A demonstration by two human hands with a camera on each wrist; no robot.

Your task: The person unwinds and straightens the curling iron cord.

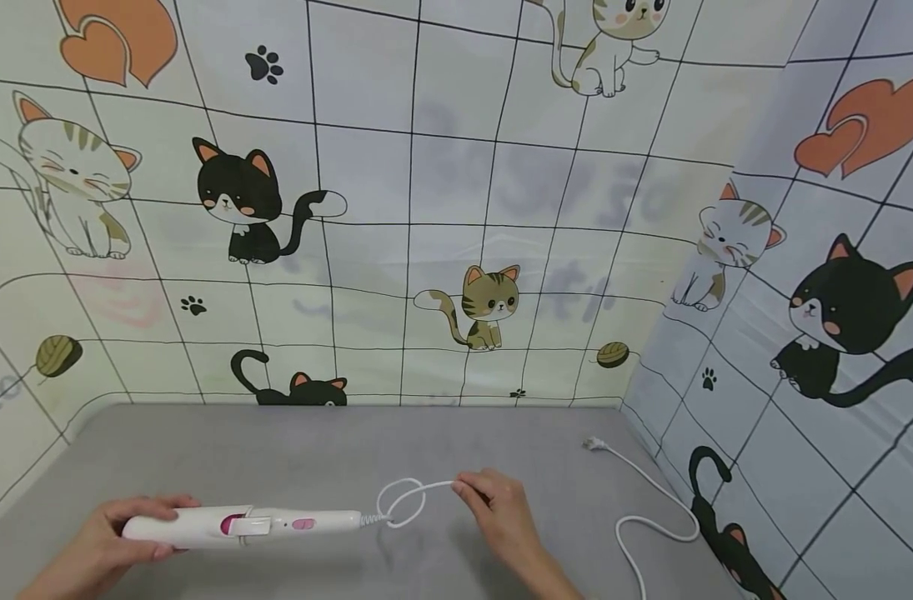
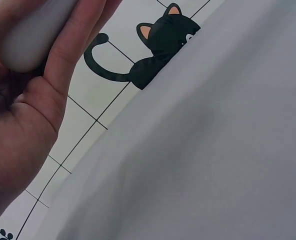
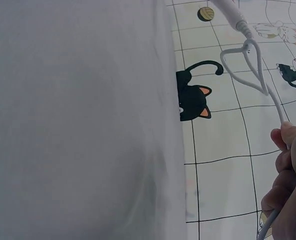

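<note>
A white curling iron (image 1: 306, 522) with a clamp lever and a pink switch is held level just above the grey table. My left hand (image 1: 129, 533) grips its rounded left end between thumb and fingers; in the left wrist view that same end rests against the left hand (image 2: 33, 110). From the handle's right end comes a white cord (image 1: 405, 506), looped close to the handle. My right hand (image 1: 501, 512) pinches the cord just past the loop. In the right wrist view the cord (image 3: 260, 75) runs down into the curled fingers of the right hand (image 3: 293, 175).
The cord's plug (image 1: 594, 444) lies on the grey tabletop (image 1: 298, 450) at the right, with a curved length of cord (image 1: 674, 533) trailing toward the front edge. A cat-printed backdrop (image 1: 366, 292) rises behind the table and along its right side.
</note>
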